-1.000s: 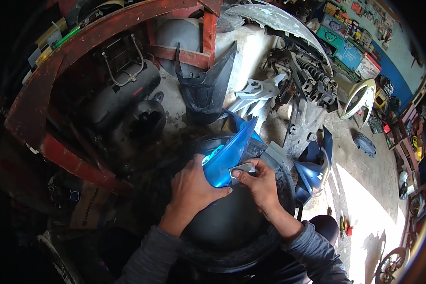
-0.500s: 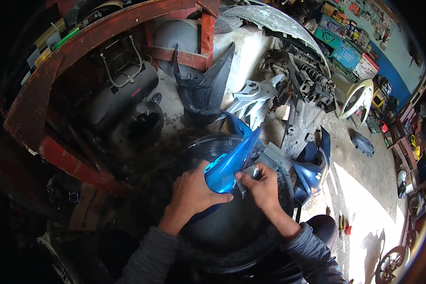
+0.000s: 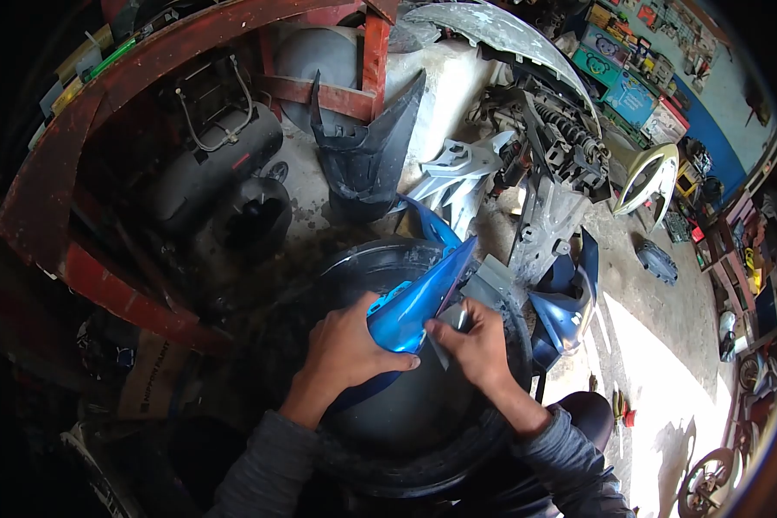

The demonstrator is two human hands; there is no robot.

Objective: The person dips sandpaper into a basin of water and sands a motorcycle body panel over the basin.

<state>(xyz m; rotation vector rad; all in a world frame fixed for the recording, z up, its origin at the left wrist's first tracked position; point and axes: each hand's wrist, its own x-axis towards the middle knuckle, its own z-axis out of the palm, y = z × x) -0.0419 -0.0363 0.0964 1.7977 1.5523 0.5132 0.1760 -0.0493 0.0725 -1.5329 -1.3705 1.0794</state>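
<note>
A glossy blue motorcycle body panel (image 3: 414, 302) is tilted over a round black tub (image 3: 516, 371) that holds cloudy water. My left hand (image 3: 344, 347) is closed around the panel's lower left part, thumb pressed on its near face. Against the panel's right edge, my right hand (image 3: 482, 347) pinches a thin grey sheet that looks like sandpaper (image 3: 439, 350); its fingers partly hide the sheet. Another grey sheet (image 3: 495, 281) lies at the tub's far right rim. Just beyond the panel's tip is a second blue panel (image 3: 432, 226).
A dark blue panel (image 3: 565, 311) stands right of the tub. Beyond it lie a grey motorcycle frame part (image 3: 544, 220), silver panels (image 3: 462, 168) and a black fender-like part (image 3: 363, 168). A red frame (image 3: 138, 302) and black tank (image 3: 220, 164) stand on the left.
The view has shifted slightly. The sheet in my right hand sits at a different angle along the panel's edge. Both hands keep their holds.
</note>
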